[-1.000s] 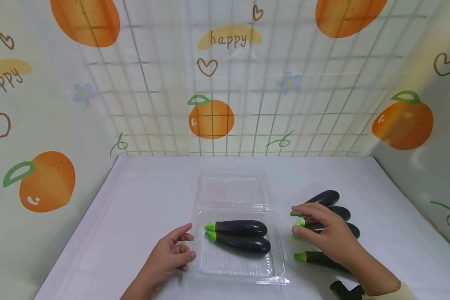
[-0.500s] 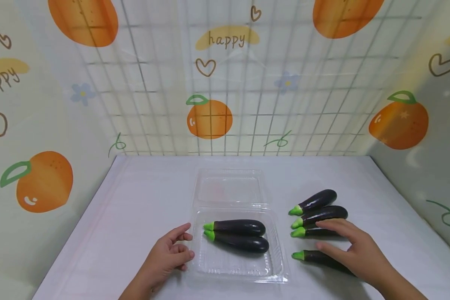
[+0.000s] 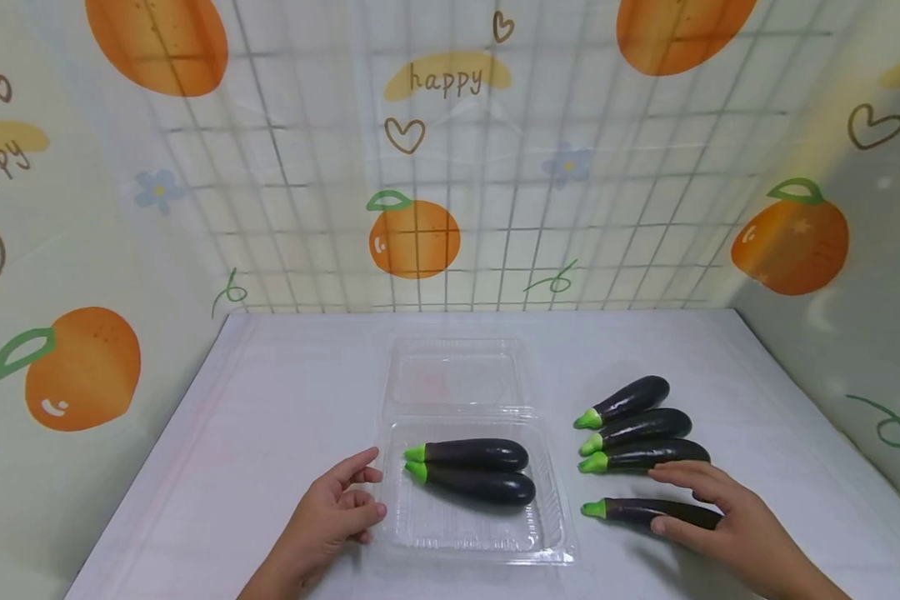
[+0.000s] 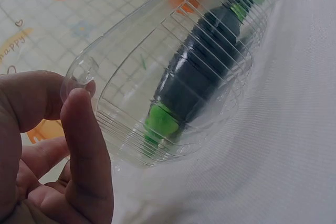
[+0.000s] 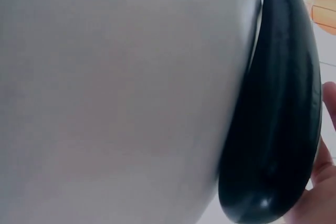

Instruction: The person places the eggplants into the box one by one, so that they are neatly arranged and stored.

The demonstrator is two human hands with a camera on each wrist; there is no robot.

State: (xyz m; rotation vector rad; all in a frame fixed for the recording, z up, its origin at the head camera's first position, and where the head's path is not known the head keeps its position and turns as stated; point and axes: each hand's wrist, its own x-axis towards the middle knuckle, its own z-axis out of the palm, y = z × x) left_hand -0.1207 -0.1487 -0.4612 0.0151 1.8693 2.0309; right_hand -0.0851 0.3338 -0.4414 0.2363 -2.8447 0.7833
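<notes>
A clear plastic clamshell box (image 3: 487, 542) lies with its lid folded back in the head view. Two eggplants (image 3: 487, 492) with green stem ends rest side by side in its base. My left hand (image 3: 337, 512) is at the box's left edge; the left wrist view shows thumb and finger pinching the rim (image 4: 84, 72). Over a single eggplant (image 3: 637, 510) to the right of the box, my right hand (image 3: 735, 525) is spread, its thumb overlapping the eggplant. That eggplant's dark, rounded end (image 5: 268, 182) fills the right side of the right wrist view, beside part of the hand.
Three more eggplants (image 3: 648, 425) lie in a fan behind the right hand, stem ends pointing left. All stand on a white-covered table (image 3: 285, 375). Behind it hangs a curtain (image 3: 450, 167) printed with oranges, over a wire grid.
My right hand has come from the fanned eggplants toward me and down over the nearest single one, uncovering the group. A dark object by the right sleeve has left view. The left hand stays put.
</notes>
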